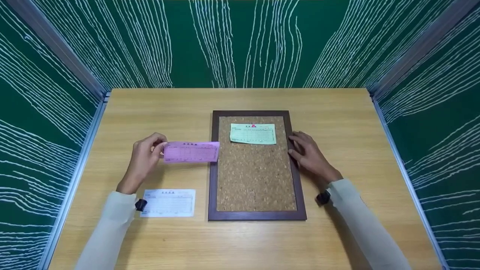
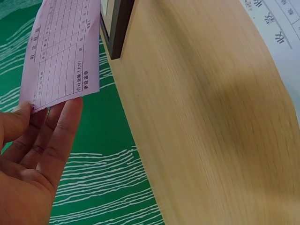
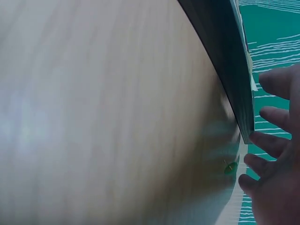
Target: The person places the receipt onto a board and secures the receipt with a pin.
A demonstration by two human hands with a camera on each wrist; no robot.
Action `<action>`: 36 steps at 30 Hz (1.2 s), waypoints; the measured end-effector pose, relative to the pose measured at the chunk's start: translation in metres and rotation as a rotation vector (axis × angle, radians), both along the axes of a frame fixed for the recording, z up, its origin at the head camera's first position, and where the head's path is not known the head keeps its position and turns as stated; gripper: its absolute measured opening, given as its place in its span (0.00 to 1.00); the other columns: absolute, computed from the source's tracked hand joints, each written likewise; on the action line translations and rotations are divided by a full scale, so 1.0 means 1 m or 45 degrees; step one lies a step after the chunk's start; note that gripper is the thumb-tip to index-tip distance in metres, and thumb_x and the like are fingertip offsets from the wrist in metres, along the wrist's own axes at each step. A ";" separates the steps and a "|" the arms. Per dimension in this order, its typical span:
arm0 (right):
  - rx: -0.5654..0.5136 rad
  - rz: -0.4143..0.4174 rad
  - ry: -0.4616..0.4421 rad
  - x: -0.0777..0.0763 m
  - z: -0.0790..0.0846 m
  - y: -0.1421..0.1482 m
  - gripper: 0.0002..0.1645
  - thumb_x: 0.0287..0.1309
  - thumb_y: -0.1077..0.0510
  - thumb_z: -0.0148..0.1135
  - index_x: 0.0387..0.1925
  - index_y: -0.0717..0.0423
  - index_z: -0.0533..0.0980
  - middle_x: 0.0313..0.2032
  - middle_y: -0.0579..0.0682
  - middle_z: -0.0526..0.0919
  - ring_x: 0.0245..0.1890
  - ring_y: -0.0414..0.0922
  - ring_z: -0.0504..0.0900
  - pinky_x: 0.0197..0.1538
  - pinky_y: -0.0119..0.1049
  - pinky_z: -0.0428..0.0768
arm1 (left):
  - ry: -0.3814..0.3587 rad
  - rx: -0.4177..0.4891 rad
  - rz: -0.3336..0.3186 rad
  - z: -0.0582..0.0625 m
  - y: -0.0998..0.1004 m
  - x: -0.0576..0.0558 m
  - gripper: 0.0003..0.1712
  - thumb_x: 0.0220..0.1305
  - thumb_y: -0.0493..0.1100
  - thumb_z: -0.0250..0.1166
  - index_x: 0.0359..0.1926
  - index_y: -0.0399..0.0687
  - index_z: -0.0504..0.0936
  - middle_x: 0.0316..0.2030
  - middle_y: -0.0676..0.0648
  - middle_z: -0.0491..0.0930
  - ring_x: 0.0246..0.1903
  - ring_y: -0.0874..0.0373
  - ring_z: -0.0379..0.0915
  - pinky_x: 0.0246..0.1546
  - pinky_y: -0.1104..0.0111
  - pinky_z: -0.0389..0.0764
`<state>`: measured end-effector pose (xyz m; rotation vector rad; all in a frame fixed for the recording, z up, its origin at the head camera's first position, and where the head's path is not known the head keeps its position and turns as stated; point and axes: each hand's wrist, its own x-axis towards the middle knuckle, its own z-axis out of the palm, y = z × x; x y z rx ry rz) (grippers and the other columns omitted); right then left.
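Note:
Between thumb and fingers, my left hand (image 1: 147,155) pinches the left end of a pink printed slip (image 1: 191,152). The slip's right end overlaps the left side of a dark wooden frame around a cork board (image 1: 257,176) in the head view. A pale green slip (image 1: 253,134) is held near the top of the cork by a red pushpin (image 1: 253,126). Beside the board's right edge is my right hand (image 1: 311,152), its fingertips right at the frame with the fingers spread. The right wrist view shows these fingers (image 3: 272,143) along the frame's dark side (image 3: 229,61).
A white printed slip (image 1: 170,203) lies on the wooden table (image 1: 258,247), left of the board and beside my left sleeve. A small green object (image 3: 230,168) lies near the frame in the right wrist view. Green walls (image 1: 240,41) with white lines border the table.

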<state>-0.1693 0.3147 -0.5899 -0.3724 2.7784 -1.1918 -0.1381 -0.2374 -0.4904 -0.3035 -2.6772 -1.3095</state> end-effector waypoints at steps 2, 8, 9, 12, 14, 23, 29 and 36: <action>-0.011 -0.006 0.028 0.001 0.000 -0.001 0.32 0.79 0.57 0.64 0.77 0.62 0.73 0.82 0.64 0.64 0.85 0.65 0.53 0.83 0.70 0.51 | -0.003 0.006 -0.003 0.000 0.001 -0.001 0.05 0.79 0.28 0.63 0.46 0.34 0.86 0.42 0.37 0.89 0.42 0.46 0.86 0.38 0.54 0.92; -0.049 0.008 0.083 0.005 0.003 -0.006 0.29 0.79 0.58 0.66 0.75 0.62 0.75 0.81 0.64 0.66 0.85 0.64 0.55 0.82 0.69 0.53 | 0.033 0.024 -0.009 0.002 0.004 -0.002 0.04 0.78 0.28 0.65 0.44 0.33 0.85 0.40 0.37 0.89 0.40 0.45 0.87 0.34 0.59 0.92; -0.058 0.010 0.086 0.006 0.004 -0.007 0.29 0.79 0.58 0.66 0.75 0.62 0.75 0.81 0.64 0.66 0.85 0.64 0.55 0.82 0.69 0.53 | 0.041 0.025 -0.010 0.002 0.004 -0.002 0.03 0.78 0.28 0.65 0.44 0.33 0.85 0.40 0.37 0.90 0.40 0.45 0.87 0.34 0.59 0.92; -0.079 0.017 0.095 0.008 0.007 -0.010 0.29 0.78 0.59 0.67 0.74 0.62 0.76 0.81 0.63 0.67 0.84 0.63 0.57 0.82 0.69 0.54 | 0.040 0.039 -0.012 0.003 0.005 -0.001 0.03 0.77 0.27 0.65 0.44 0.32 0.85 0.40 0.36 0.90 0.39 0.45 0.87 0.33 0.57 0.92; -0.093 0.025 0.099 0.009 0.008 -0.011 0.29 0.77 0.60 0.68 0.74 0.63 0.76 0.80 0.63 0.67 0.84 0.63 0.57 0.82 0.69 0.54 | 0.039 0.047 -0.011 0.003 0.005 -0.001 0.03 0.77 0.27 0.65 0.44 0.32 0.85 0.41 0.36 0.90 0.39 0.45 0.87 0.34 0.57 0.92; -0.166 0.077 0.119 0.012 0.011 -0.021 0.30 0.74 0.63 0.70 0.73 0.65 0.76 0.78 0.64 0.70 0.82 0.63 0.61 0.82 0.67 0.56 | 0.066 0.061 -0.022 0.003 0.010 -0.002 0.03 0.78 0.28 0.65 0.44 0.33 0.85 0.41 0.37 0.90 0.40 0.46 0.87 0.34 0.56 0.92; -0.158 0.124 0.126 0.014 0.011 -0.029 0.31 0.73 0.63 0.70 0.73 0.65 0.77 0.78 0.65 0.70 0.82 0.63 0.62 0.82 0.68 0.56 | 0.091 0.042 -0.032 0.003 0.014 -0.004 0.03 0.78 0.29 0.66 0.44 0.34 0.86 0.41 0.39 0.90 0.40 0.48 0.87 0.34 0.57 0.92; -0.129 0.161 0.140 0.018 0.013 -0.037 0.31 0.73 0.61 0.71 0.74 0.64 0.76 0.78 0.66 0.71 0.82 0.63 0.62 0.82 0.68 0.58 | 0.116 0.054 -0.052 0.005 0.019 -0.004 0.03 0.77 0.29 0.66 0.43 0.34 0.86 0.40 0.38 0.89 0.39 0.48 0.86 0.32 0.73 0.88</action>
